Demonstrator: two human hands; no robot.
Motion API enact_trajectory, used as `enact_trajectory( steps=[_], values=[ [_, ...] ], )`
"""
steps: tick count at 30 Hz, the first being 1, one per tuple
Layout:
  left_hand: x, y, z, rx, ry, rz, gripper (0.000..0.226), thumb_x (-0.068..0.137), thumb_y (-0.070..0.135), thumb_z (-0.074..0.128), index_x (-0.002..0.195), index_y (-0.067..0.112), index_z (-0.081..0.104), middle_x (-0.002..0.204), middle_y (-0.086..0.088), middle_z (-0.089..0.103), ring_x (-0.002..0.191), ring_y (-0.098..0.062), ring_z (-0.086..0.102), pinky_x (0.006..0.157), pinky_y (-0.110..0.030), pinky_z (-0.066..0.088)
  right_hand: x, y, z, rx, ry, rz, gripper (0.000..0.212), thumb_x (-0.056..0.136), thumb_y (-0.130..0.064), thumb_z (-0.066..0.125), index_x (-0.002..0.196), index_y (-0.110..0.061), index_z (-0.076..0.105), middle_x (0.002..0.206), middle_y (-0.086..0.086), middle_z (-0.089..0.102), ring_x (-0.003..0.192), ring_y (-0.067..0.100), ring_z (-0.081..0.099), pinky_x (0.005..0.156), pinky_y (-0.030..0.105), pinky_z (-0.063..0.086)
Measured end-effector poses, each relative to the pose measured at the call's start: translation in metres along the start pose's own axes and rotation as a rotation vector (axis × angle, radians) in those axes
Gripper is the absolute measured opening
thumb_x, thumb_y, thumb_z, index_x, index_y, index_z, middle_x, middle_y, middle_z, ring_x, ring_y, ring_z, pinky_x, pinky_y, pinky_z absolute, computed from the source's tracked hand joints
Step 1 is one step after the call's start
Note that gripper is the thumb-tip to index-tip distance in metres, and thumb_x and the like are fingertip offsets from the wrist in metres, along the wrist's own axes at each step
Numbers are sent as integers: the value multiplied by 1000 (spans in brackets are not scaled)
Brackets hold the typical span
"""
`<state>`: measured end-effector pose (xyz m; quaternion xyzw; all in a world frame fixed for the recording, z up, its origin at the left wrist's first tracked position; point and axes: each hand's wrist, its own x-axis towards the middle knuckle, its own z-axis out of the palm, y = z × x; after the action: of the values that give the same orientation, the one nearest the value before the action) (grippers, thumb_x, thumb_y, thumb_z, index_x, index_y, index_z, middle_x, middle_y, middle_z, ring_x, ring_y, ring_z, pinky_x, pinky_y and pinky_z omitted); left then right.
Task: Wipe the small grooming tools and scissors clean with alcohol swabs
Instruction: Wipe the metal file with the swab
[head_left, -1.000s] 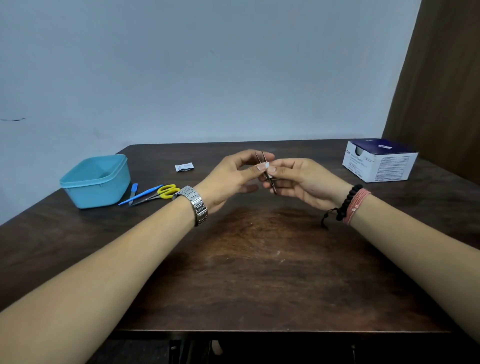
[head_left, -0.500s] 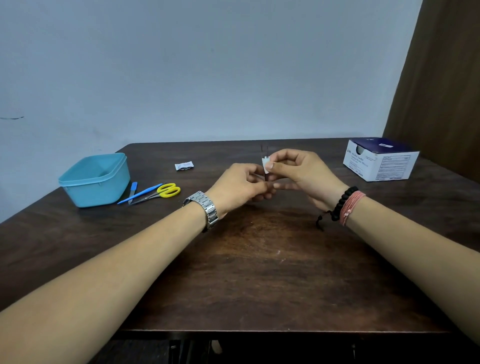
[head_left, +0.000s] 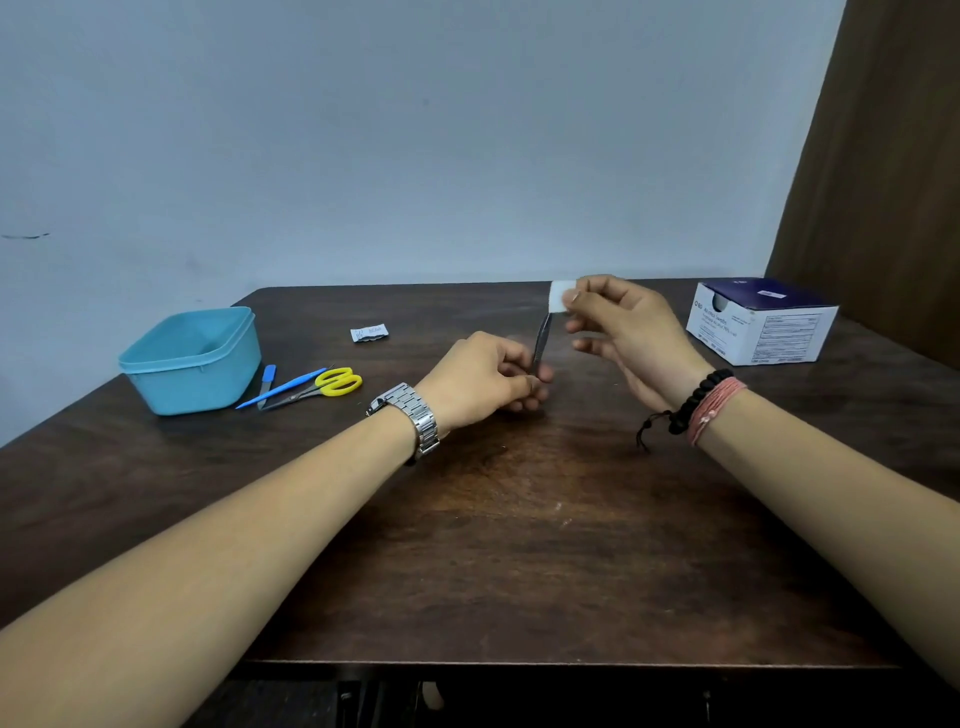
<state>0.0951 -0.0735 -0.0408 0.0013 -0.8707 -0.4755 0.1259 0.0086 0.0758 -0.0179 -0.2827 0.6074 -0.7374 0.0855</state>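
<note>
Both hands work above the middle of the tabletop (head_left: 519, 545): the left hand (head_left: 483, 382), a steel link watch (head_left: 410, 415) on its wrist, pinches the lower end of slim dark metal tweezers (head_left: 542, 340), which stand nearly upright; the right hand (head_left: 623, 338), with a black bead bracelet (head_left: 698, 397) and pink cord band (head_left: 714, 410), pinches a white alcohol swab (head_left: 560, 296) at the tweezers' upper tip. At far right sits a navy-and-white cardboard box (head_left: 761, 325) printed "BD Alcohol Swabs"; its finer print is too small to read. A torn white swab wrapper (head_left: 370, 332) lies near the far edge, its lettering illegible. To the left, yellow-handled scissors (head_left: 322, 387) lie touching a thin blue plastic tool (head_left: 280, 388) and a short blue-handled tool (head_left: 266, 382), just beside a rounded square teal plastic tub (head_left: 192, 361). Dark, worn wood grain covers the tabletop, before a plain pale blue-grey wall (head_left: 415, 145) and a brown wooden panel (head_left: 893, 156) at right
</note>
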Motion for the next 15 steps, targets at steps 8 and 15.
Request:
enact_trajectory(
  steps=[8, 15],
  values=[
    [-2, 1, 0, -93, -54, 1, 18, 97, 5, 52, 90, 14, 66, 82, -5, 71, 71, -9, 64, 64, -15, 51, -1, 3, -4, 39, -76, 55, 9, 89, -8, 65, 84, -15, 62, 83, 0, 67, 72, 9, 64, 63, 21, 53],
    [-4, 4, -1, -94, -59, -27, 26, 102, 11, 44, 84, 14, 63, 70, 1, 64, 58, -6, 59, 60, -16, 47, -5, 8, 1, -51, -181, 77, 9, 88, -4, 66, 84, -12, 62, 82, 4, 69, 77, 11, 68, 67, 22, 54]
  ],
)
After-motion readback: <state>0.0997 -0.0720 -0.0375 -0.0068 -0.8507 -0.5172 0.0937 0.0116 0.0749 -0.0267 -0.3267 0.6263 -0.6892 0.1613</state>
